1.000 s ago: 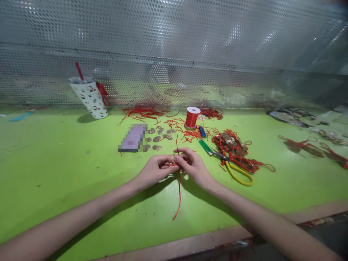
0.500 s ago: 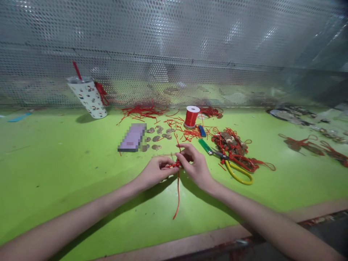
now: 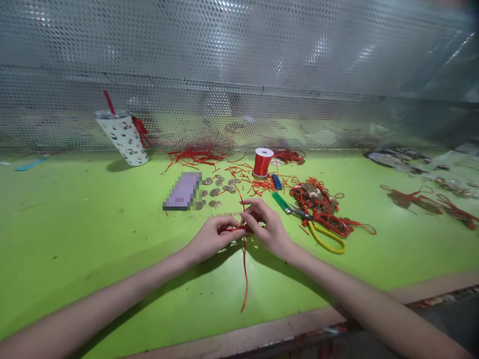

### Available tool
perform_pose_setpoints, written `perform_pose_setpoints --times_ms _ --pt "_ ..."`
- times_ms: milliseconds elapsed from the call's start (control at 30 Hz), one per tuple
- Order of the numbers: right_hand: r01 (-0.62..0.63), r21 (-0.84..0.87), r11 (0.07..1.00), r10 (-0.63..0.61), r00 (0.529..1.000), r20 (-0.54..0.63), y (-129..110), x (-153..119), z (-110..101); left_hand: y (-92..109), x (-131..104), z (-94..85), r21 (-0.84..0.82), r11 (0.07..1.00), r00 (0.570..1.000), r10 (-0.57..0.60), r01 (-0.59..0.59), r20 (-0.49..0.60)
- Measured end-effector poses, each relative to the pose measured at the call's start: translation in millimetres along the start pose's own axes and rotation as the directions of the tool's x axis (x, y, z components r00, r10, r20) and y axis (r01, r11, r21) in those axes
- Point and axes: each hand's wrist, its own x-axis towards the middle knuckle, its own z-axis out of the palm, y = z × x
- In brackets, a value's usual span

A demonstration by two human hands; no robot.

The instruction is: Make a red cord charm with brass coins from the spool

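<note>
Both hands meet over the green table (image 3: 123, 239), fingertips nearly touching around a red cord (image 3: 245, 274). My left hand (image 3: 217, 237) pinches the cord between thumb and fingers. From the right, my right hand (image 3: 264, 224) grips the same cord with its thumb and index finger. One end of the cord hangs down toward the table's front, and another strand rises above the fingers. The part between the fingertips is mostly hidden. Beyond the hands lie loose coins (image 3: 215, 192) and a spool of red thread (image 3: 263, 163).
Yellow-handled scissors (image 3: 327, 239) lie right of my right hand, by a green lighter (image 3: 281, 203), a blue lighter (image 3: 277, 181) and a pile of corded coins (image 3: 314, 194). A blurred phone-like object (image 3: 183, 191) and a patterned cup (image 3: 125, 139) are at left.
The hanging cord end reaches slightly lower, and the red cord between the fingertips is less visible. My hands stay nearly in place, and the view has shifted slightly.
</note>
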Motion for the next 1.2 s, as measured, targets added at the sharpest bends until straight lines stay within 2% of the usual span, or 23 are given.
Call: perform_pose_setpoints --times_ms 67,100,133,167,200,233,267,300,333,400,467,533,667,733,800,833,900,967,1000,1033,1067,1133,1200 --pt "-0.064 0.066 0.996 0.064 0.998 0.009 -2.9 -0.1 -3.4 -1.0 -0.5 -4.8 0.148 0.982 0.991 0.124 -0.116 -0.046" --pt "-0.104 0.113 0.988 0.103 0.995 0.011 -3.7 0.3 -5.2 -1.1 -1.3 -7.9 0.276 0.936 0.967 0.246 -0.22 -0.064" --pt "-0.141 0.156 0.978 0.139 0.99 0.021 -4.2 0.9 -7.0 -0.8 -2.3 -11.3 0.43 0.834 0.911 0.408 -0.347 -0.057" --pt "-0.172 0.184 0.968 0.167 0.985 0.043 -4.4 1.6 -8.6 0.0 -3.6 -14.7 0.581 0.662 0.812 0.583 -0.474 -0.002" --pt "-0.197 0.194 0.961 0.186 0.98 0.075 -4.6 2.4 -10.0 1.3 -5.1 -17.8 0.698 0.433 0.677 0.729 -0.57 0.1" --pt "-0.214 0.191 0.958 0.197 0.975 0.107 -4.8 3.0 -11.1 2.8 -6.5 -20.5 0.762 0.187 0.53 0.816 -0.62 0.231" --pt "-0.224 0.187 0.956 0.201 0.97 0.136 -5.1 3.5 -11.9 4.5 -7.8 -22.7 0.779 -0.027 0.41 0.838 -0.627 0.359" --pt "-0.23 0.189 0.955 0.201 0.966 0.163 -5.5 3.8 -12.3 6.2 -8.7 -24.4 0.772 -0.183 0.327 0.829 -0.609 0.454" --pt "-0.235 0.201 0.951 0.198 0.962 0.187 -5.7 3.9 -12.6 7.7 -9.3 -25.6 0.758 -0.286 0.277 0.809 -0.586 0.519" --pt "-0.242 0.241 0.94 0.19 0.957 0.218 -5.4 3.9 -12.8 9.6 -9.3 -27.5 0.755 -0.371 0.24 0.793 -0.541 0.561" --pt "-0.229 0.251 0.941 0.174 0.959 0.222 -3.4 3.9 -12.7 9.8 -8.7 -29.6 0.769 -0.385 0.254 0.787 -0.51 0.562" --pt "-0.183 0.224 0.957 0.147 0.975 0.166 0.4 4.1 -12.2 8.0 -9.0 -31.8 0.793 -0.374 0.305 0.777 -0.481 0.551" --pt "-0.029 0.103 0.994 0.03 1.0 -0.005 9.2 4.2 -10.3 -1.0 -15.7 -31.9 0.845 -0.274 0.446 0.751 -0.459 0.486" --pt "0.056 -0.005 0.998 -0.056 0.997 -0.051 12.1 3.3 -9.7 -4.7 -21.0 -28.2 0.874 -0.172 0.543 0.724 -0.454 0.425" --pt "0.153 -0.136 0.979 -0.162 0.985 -0.056 13.9 1.9 -9.8 -4.1 -25.3 -22.8 0.894 -0.008 0.663 0.667 -0.448 0.339" --pt "0.205 -0.197 0.959 -0.219 0.974 -0.05 14.6 1.2 -9.9 -1.8 -26.5 -19.8 0.892 0.105 0.73 0.62 -0.439 0.287" --pt "0.296 -0.28 0.913 -0.316 0.948 -0.028 16.0 -0.2 -10.2 5.5 -25.7 -14.5 0.838 0.391 0.856 0.492 -0.382 0.161" --pt "0.36 -0.315 0.878 -0.383 0.924 -0.014 17.4 -1.1 -10.0 12.7 -20.7 -10.8 0.661 0.712 0.959 0.282 -0.236 0.038" --pt "0.384 -0.325 0.864 -0.409 0.912 -0.01 18.0 -1.2 -9.8 14.7 -17.0 -9.7 0.519 0.844 0.989 0.148 -0.138 0.023" --pt "0.404 -0.335 0.851 -0.431 0.903 -0.005 18.6 -1.1 -9.6 15.4 -12.9 -8.9 0.36 0.932 0.999 0.022 -0.038 0.049" --pt "0.42 -0.345 0.839 -0.448 0.894 -0.001 19.0 -0.8 -9.4 14.5 -8.8 -8.3 0.211 0.976 0.992 -0.069 0.046 0.105" --pt "0.439 -0.378 0.815 -0.475 0.88 -0.002 18.8 0.0 -9.5 9.9 -1.9 -7.2 0.017 0.992 0.975 -0.124 0.123 0.182" --pt "0.441 -0.428 0.789 -0.495 0.869 -0.018 16.9 0.3 -10.2 4.5 2.2 -5.9 -0.061 0.989 0.979 -0.121 0.133 0.165"
